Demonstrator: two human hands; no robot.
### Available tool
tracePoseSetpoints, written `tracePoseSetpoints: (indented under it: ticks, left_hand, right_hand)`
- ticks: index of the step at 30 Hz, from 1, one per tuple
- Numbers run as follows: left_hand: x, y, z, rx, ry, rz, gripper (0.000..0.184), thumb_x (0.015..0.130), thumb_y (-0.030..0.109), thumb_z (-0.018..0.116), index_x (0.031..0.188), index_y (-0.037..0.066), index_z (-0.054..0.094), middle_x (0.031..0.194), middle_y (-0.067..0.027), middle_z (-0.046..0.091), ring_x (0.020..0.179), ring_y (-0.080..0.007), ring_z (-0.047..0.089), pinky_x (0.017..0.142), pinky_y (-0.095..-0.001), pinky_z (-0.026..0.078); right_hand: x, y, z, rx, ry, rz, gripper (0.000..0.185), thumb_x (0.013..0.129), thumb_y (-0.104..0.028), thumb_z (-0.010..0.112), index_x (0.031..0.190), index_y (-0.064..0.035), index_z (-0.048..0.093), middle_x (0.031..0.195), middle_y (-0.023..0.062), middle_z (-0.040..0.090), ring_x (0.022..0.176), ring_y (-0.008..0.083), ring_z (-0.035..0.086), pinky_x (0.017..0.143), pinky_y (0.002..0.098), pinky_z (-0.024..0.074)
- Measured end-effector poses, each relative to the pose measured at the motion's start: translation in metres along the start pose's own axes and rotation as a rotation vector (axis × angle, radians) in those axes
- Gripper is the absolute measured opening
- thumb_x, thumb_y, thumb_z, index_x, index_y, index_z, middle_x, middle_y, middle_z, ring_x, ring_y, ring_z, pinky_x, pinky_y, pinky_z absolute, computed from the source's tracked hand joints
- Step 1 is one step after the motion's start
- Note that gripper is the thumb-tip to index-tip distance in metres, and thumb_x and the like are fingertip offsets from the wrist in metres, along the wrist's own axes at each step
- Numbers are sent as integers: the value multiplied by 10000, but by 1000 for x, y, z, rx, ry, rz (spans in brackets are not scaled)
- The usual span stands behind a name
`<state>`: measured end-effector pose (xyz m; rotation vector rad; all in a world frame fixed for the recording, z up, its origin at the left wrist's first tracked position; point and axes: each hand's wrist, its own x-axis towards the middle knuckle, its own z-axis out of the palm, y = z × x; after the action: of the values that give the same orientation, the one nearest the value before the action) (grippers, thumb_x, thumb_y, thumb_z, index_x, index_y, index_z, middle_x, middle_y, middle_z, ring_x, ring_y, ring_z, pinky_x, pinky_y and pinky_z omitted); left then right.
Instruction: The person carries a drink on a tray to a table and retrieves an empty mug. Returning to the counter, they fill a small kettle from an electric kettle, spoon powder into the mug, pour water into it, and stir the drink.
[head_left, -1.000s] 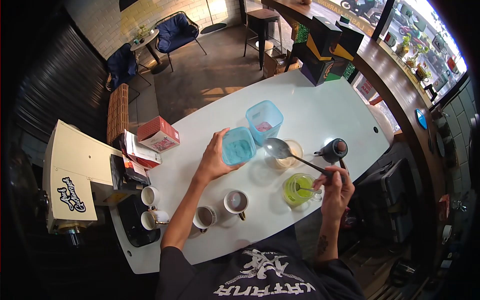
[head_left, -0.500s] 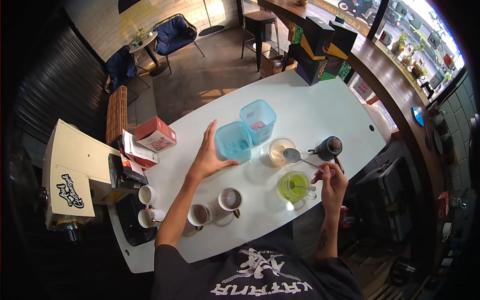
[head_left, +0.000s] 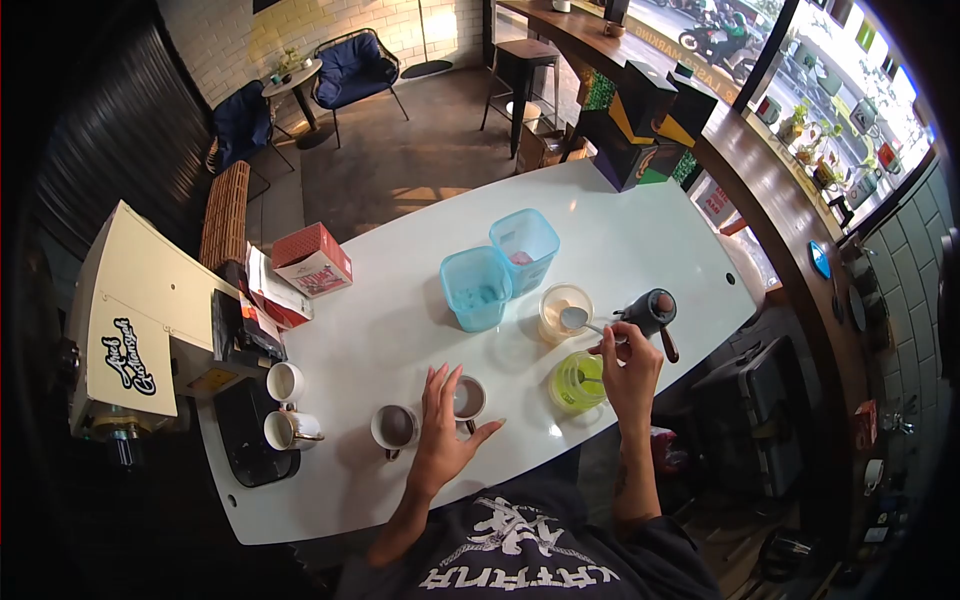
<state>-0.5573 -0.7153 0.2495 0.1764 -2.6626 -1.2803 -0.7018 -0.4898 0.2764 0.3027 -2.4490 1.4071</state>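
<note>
My left hand (head_left: 445, 432) is open, fingers apart, over the near side of a cup (head_left: 470, 396) that it partly hides; whether it touches the cup I cannot tell. Left of it stands another cup (head_left: 394, 427) with brown contents. In my right hand (head_left: 630, 368) is a spoon (head_left: 575, 317), its bowl at the mouth of a clear jar (head_left: 562, 329) with pale contents. Just below that jar, a green container (head_left: 574, 384) has a second spoon in it. Two blue tubs (head_left: 475, 290) (head_left: 525, 245) stand side by side, one with blue contents, the other with pink.
A dark pot (head_left: 650, 311) with a wooden handle stands right of the jar. White cups (head_left: 285, 382) and a cream machine (head_left: 150, 310) are at the left, below a red box (head_left: 313, 262). Dark boxes (head_left: 640, 125) stand on the table's far right corner.
My left hand has let go of the blue tub and moved down toward me to the cups. My right hand has lowered the spoon from above the table to the jar.
</note>
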Motion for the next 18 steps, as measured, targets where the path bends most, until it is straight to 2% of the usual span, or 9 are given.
tracePoseSetpoints:
  ticks: [2, 8, 13, 18]
  left_hand:
    - [0, -5, 10, 29, 25, -5, 936, 766, 347, 822, 1481, 53, 293, 1482, -232, 314, 1427, -425, 234, 1146, -498, 282]
    - [5, -16, 23, 76, 89, 6, 853, 724, 274, 848, 1413, 58, 393, 1383, -203, 404, 1296, -382, 384, 1075, -480, 348]
    - [13, -30, 34, 39, 233, 33, 744, 686, 273, 872, 1281, 38, 492, 1238, -164, 506, 1168, -352, 489, 985, -463, 413]
    - [16, -35, 45, -5, 342, 66, 687, 644, 231, 900, 1177, 39, 512, 1173, -160, 542, 1088, -349, 544, 911, -448, 462]
  right_hand:
    - [-1, -5, 2, -1, -2, -17, 117, 912, -65, 651, 883, 39, 607, 764, 144, 679, 706, 227, 738, 590, 300, 520]
    - [-7, -11, 10, -5, 22, -25, 135, 915, -77, 654, 901, 48, 604, 782, 159, 676, 723, 241, 735, 603, 317, 524]
    - [-13, -1, 23, 14, 36, 8, 123, 918, -69, 646, 927, 47, 607, 804, 160, 687, 729, 246, 733, 634, 316, 524]
    - [-13, 3, 29, 82, 56, 64, 135, 938, -84, 628, 915, 47, 608, 791, 145, 707, 751, 239, 738, 653, 312, 530]
